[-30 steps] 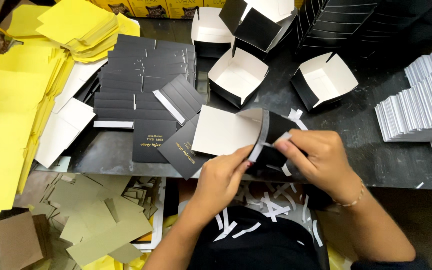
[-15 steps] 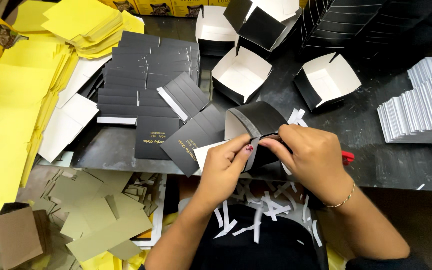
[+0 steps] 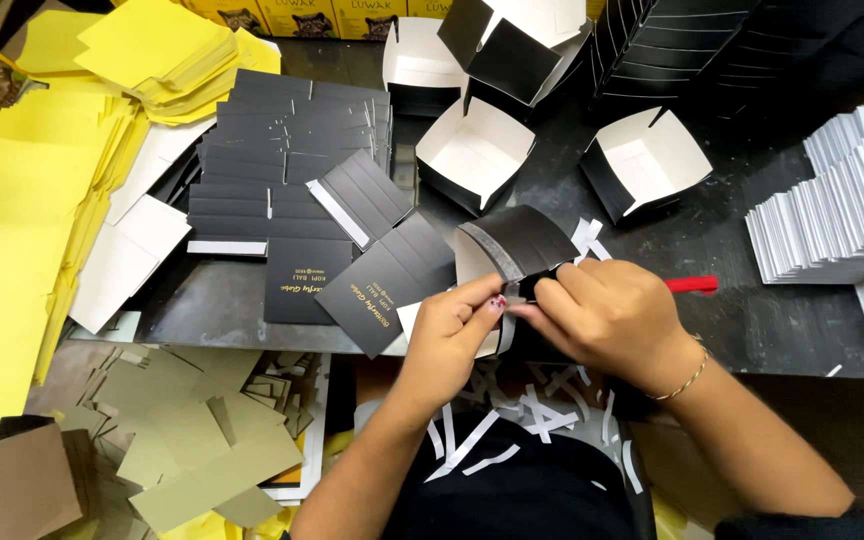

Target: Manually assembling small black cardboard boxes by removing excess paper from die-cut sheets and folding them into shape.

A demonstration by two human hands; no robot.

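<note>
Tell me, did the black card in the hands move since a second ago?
Yes. The black card was a flat white sheet before; now it curls black-side out, closer to the open box, pinched by left hand and right hand.

A packaging workshop: the dark table carries stacks of flat black box blanks, folded open boxes, yellow card sheets at left and white card stacks at right.

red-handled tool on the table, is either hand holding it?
No: the red-handled tool lies on the table behind the right hand; both hands pinch the black card blank.
</note>
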